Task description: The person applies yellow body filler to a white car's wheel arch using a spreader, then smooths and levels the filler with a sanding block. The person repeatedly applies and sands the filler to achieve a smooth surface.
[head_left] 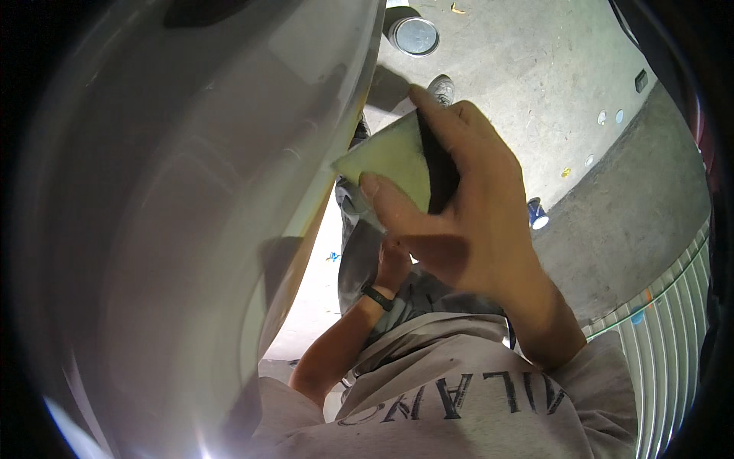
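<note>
In my right hand [482, 206] is a sanding pad [390, 161], with a pale yellow face and a dark grey side. My thumb presses on the yellow face, and the fingers reach round the dark side. One corner of the pad points at the edge of a large glossy pale panel [191, 191] on the left; whether they touch I cannot tell. Lower down, near my trousers, is my left hand [394, 264], with a dark band on its wrist. My right hand partly covers it, so its fingers are mostly hidden.
A round metal tin [415, 37] stands on the grey concrete floor [527, 69] ahead. To the right lies a small blue can [537, 214], and a ribbed metal sheet [665, 367] borders the lower right. My shoe [441, 88] shows beyond the pad.
</note>
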Demonstrator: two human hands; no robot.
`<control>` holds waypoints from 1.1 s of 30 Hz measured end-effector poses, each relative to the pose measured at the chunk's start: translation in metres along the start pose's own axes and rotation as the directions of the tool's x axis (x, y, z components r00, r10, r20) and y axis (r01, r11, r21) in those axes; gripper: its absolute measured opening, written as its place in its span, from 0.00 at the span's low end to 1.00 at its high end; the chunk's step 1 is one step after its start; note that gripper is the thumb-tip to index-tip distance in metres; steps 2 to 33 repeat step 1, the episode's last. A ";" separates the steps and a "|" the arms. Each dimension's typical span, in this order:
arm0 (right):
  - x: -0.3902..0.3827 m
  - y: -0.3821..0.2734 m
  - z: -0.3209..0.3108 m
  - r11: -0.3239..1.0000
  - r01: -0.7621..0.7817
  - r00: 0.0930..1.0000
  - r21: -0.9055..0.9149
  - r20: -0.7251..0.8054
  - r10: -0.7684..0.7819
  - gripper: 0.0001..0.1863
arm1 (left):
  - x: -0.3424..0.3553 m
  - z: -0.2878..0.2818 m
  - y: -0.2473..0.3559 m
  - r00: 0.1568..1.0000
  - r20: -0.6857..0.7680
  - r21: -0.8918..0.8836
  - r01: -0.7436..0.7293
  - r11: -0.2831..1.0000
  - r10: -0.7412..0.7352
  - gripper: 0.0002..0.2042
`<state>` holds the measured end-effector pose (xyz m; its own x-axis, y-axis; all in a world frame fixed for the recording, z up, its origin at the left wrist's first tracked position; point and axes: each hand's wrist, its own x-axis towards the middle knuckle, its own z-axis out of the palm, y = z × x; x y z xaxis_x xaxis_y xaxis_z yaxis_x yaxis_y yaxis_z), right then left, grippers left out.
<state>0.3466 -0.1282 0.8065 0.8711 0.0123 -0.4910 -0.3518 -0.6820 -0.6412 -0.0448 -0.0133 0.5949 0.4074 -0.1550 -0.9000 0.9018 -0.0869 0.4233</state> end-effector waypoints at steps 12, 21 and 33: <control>0.004 0.002 0.001 1.000 0.007 1.000 -0.004 -0.023 -0.007 0.43 | -0.054 -0.027 -0.001 1.000 0.002 0.001 0.000 1.000 0.000 0.12; 0.004 0.002 0.001 1.000 0.007 1.000 -0.004 -0.023 -0.007 0.43 | -0.054 -0.027 -0.001 1.000 0.002 0.001 0.000 1.000 0.000 0.12; 0.004 0.002 0.001 1.000 0.007 1.000 -0.004 -0.023 -0.007 0.43 | -0.054 -0.027 -0.001 1.000 0.002 0.001 0.000 1.000 0.000 0.12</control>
